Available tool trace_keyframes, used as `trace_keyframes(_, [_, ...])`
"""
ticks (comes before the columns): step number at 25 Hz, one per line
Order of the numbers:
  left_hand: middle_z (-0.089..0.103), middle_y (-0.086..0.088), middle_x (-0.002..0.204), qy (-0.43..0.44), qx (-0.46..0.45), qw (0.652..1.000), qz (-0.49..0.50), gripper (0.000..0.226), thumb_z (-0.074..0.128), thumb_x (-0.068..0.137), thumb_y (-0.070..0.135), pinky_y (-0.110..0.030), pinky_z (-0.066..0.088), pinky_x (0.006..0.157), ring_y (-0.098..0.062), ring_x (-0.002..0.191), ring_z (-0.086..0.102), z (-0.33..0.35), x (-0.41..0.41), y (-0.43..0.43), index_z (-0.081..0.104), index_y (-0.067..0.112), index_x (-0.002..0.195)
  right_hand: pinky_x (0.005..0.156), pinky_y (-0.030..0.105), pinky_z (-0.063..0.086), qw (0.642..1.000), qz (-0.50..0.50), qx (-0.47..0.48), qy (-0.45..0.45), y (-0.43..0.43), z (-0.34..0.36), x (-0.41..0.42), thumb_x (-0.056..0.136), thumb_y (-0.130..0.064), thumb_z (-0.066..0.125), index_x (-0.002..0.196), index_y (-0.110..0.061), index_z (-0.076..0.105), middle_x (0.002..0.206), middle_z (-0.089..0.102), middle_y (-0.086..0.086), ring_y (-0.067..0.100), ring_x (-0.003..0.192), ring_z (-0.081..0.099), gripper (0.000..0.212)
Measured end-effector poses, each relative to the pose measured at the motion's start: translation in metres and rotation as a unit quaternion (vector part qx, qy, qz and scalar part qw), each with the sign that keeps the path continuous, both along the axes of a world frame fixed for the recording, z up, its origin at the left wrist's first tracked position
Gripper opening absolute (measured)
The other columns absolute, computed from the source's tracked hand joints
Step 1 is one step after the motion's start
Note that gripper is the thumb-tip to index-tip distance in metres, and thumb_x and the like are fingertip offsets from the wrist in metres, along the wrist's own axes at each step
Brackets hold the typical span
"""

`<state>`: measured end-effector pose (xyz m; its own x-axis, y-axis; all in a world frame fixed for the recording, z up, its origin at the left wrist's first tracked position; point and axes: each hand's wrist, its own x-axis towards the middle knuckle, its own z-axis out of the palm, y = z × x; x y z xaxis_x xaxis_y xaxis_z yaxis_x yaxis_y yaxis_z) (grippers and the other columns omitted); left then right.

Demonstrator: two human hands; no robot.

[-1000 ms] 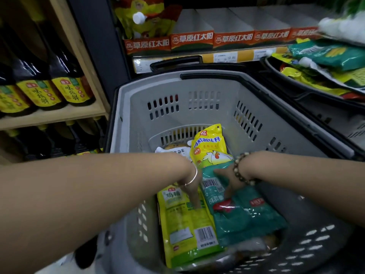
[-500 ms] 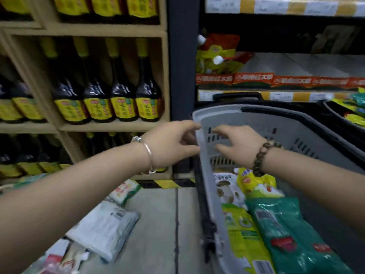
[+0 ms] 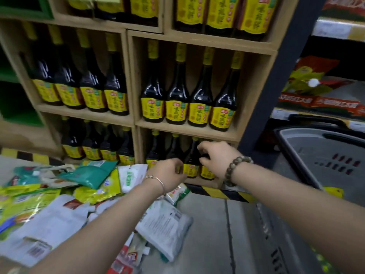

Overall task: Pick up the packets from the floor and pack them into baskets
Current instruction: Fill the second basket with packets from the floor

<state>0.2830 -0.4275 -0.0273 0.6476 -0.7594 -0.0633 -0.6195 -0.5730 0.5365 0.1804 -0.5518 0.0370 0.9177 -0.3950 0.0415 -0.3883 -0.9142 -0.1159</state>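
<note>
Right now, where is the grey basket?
In the head view the grey basket sits at the right edge, right of the right hand, beside the wooden bottle shelf; the packets lie at left.

the head-worn view looks forward and slightly down from close range, facing the wooden shelf point(image 3: 185, 132) of bottles point(image 3: 176, 107); the floor point(image 3: 209, 224) with packets point(image 3: 59, 214) fills the near left, a grey basket point(image 3: 316, 147) sits at the right edge.

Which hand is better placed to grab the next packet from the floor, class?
Probably the left hand: it hangs over the packet pile; the right hand is nearer the grey basket.
</note>
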Motion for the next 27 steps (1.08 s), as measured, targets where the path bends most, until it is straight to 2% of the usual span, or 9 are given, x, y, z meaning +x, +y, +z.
trace_keyframes(3, [0.06, -0.004, 0.126, 0.004, 0.047, 0.999, 0.018, 0.047, 0.056, 0.086, 0.04, -0.035, 0.048, 0.092, -0.025, 0.116, 0.055, -0.044, 0.027, 0.015, 0.05, 0.025, 0.131, 0.087, 0.036, 0.051, 0.997, -0.041, 0.018, 0.068, 0.016, -0.044, 0.039, 0.093, -0.029, 0.048, 0.13, -0.024, 0.049, 0.125, 0.058, 0.008, 0.027, 0.111, 0.057, 0.037])
trace_keyframes(8, [0.053, -0.004, 0.135, 0.058, 0.046, 0.996, 0.053, 0.051, 0.055, 0.089, 0.035, -0.034, 0.045, 0.095, -0.024, 0.121, 0.05, -0.103, 0.043, 0.026, 0.042, 0.023, 0.137, 0.077, 0.027, 0.046, 0.973, -0.053, 0.011, 0.225, 0.031, -0.119, 0.073, 0.094, -0.024, 0.048, 0.114, -0.012, 0.054, 0.121, 0.058, 0.013, 0.027, 0.108, 0.057, 0.024])
trace_keyframes(11, [0.054, -0.004, 0.133, 0.081, 0.069, 0.992, 0.068, 0.05, 0.057, 0.087, 0.035, -0.033, 0.046, 0.093, -0.024, 0.119, 0.052, -0.124, 0.055, 0.029, 0.045, 0.022, 0.134, 0.084, 0.029, 0.048, 0.954, -0.029, 0.022, 0.297, 0.031, -0.162, 0.073, 0.093, -0.026, 0.046, 0.125, -0.013, 0.049, 0.126, 0.054, 0.011, 0.027, 0.112, 0.054, 0.035])
trace_keyframes(15, [0.06, -0.003, 0.124, 0.116, 0.116, 0.983, 0.08, 0.046, 0.061, 0.085, 0.034, -0.033, 0.048, 0.09, -0.023, 0.109, 0.057, -0.147, 0.081, 0.047, 0.051, 0.024, 0.128, 0.09, 0.034, 0.049, 0.948, -0.056, 0.104, 0.296, 0.016, -0.222, 0.08, 0.085, -0.044, 0.058, 0.124, -0.014, 0.046, 0.125, 0.054, 0.01, 0.026, 0.109, 0.054, 0.051])
trace_keyframes(20, [0.061, -0.002, 0.122, 0.143, 0.189, 0.97, 0.048, 0.042, 0.063, 0.086, 0.03, -0.022, 0.042, 0.091, -0.018, 0.113, 0.056, -0.166, 0.09, 0.091, 0.054, 0.02, 0.126, 0.097, 0.035, 0.043, 0.917, -0.101, 0.234, 0.305, -0.003, -0.261, 0.102, 0.075, -0.058, 0.066, 0.14, -0.015, 0.033, 0.137, 0.044, 0.008, 0.027, 0.12, 0.049, 0.084])
trace_keyframes(22, [0.063, -0.003, 0.118, 0.158, 0.175, 0.969, 0.071, 0.04, 0.064, 0.085, 0.028, -0.022, 0.044, 0.09, -0.018, 0.108, 0.058, -0.169, 0.092, 0.103, 0.056, 0.019, 0.124, 0.096, 0.039, 0.045, 0.906, -0.103, 0.27, 0.309, -0.012, -0.273, 0.105, 0.065, -0.066, 0.069, 0.131, -0.016, 0.043, 0.13, 0.051, 0.006, 0.025, 0.113, 0.053, 0.087])
trace_keyframes(25, [0.061, -0.004, 0.12, 0.179, 0.162, 0.966, 0.091, 0.038, 0.064, 0.086, 0.026, -0.023, 0.044, 0.089, -0.019, 0.109, 0.057, -0.176, 0.085, 0.11, 0.057, 0.017, 0.122, 0.091, 0.04, 0.05, 0.892, -0.093, 0.321, 0.304, -0.027, -0.306, 0.107, 0.037, -0.082, 0.069, 0.108, -0.017, 0.06, 0.113, 0.064, 0.003, 0.02, 0.098, 0.062, 0.098])
trace_keyframes(26, [0.061, -0.006, 0.12, 0.192, 0.162, 0.964, 0.087, 0.038, 0.064, 0.086, 0.026, -0.023, 0.044, 0.087, -0.02, 0.108, 0.058, -0.178, 0.081, 0.109, 0.057, 0.016, 0.122, 0.091, 0.038, 0.05, 0.891, -0.095, 0.336, 0.291, -0.022, -0.306, 0.104, 0.033, -0.082, 0.071, 0.109, -0.017, 0.061, 0.113, 0.064, 0.002, 0.02, 0.098, 0.062, 0.101])
trace_keyframes(27, [0.061, -0.007, 0.117, 0.205, 0.161, 0.962, 0.082, 0.037, 0.064, 0.086, 0.026, -0.023, 0.045, 0.085, -0.022, 0.105, 0.059, -0.18, 0.078, 0.108, 0.058, 0.015, 0.121, 0.091, 0.034, 0.05, 0.888, -0.1, 0.358, 0.269, -0.016, -0.303, 0.101, 0.038, -0.077, 0.076, 0.112, -0.016, 0.061, 0.116, 0.063, 0.0, 0.02, 0.101, 0.062, 0.097])
